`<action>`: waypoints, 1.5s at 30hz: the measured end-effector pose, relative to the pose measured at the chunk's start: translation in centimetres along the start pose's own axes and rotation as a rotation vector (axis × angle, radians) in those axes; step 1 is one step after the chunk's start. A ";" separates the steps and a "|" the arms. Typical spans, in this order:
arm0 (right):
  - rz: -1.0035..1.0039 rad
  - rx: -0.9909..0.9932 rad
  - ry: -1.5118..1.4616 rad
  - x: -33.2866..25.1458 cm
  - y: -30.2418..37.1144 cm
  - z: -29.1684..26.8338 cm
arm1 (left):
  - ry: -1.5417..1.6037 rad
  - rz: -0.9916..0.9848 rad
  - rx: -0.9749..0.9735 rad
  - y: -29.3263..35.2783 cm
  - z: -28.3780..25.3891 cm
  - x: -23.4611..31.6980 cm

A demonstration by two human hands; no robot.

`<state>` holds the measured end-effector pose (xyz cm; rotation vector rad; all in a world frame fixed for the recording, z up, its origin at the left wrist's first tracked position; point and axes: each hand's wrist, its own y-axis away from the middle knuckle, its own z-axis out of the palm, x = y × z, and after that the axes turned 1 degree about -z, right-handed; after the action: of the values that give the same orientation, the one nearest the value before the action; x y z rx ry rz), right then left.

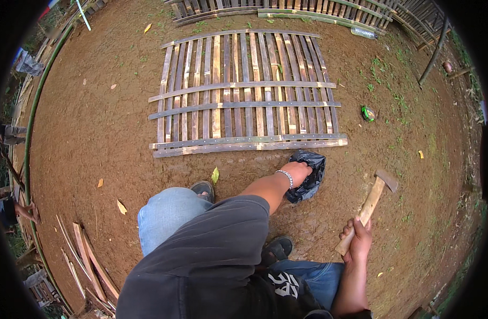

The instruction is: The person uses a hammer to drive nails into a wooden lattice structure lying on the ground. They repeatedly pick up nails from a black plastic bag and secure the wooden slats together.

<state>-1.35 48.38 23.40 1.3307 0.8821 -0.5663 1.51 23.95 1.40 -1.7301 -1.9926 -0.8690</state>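
Note:
My left hand (297,173), with a chain bracelet at the wrist, dips into the mouth of a crumpled black plastic bag (317,169) on the ground. Its fingers are curled, their tips hidden inside the bag, so what they hold does not show. At the right, my right hand (358,239) is wrapped round the wooden handle of a hatchet (372,198), its metal head pointing up and away from me. Just beyond the bag, a bamboo slat panel (244,85) lies flat, several crosspieces over its upright slats; small nail-like dots line the nearest crosspieces.
A green and black tape measure (368,113) lies right of the panel. More slatted bamboo (308,16) stands along the far edge, near a clear plastic bottle (363,33). Loose bamboo strips (90,260) lie at lower left. Another person's hand (31,212) shows at the left edge.

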 end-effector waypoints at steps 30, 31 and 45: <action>0.029 -0.173 0.224 -4.2 -0.2 25.2 | 0.956 -0.786 0.516 0.2 -12.9 -26.2; 0.032 -0.139 0.273 -4.1 -0.5 25.0 | 0.812 -0.758 0.479 -0.7 -13.4 -24.5; 0.049 -0.206 0.137 11.8 -10.8 30.2 | 0.158 -0.259 0.640 -2.5 -11.7 -26.8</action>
<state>3.52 18.44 7.62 1.2097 0.9894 -0.3394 2.59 -4.05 -7.33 -1.0346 -2.1010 -0.3528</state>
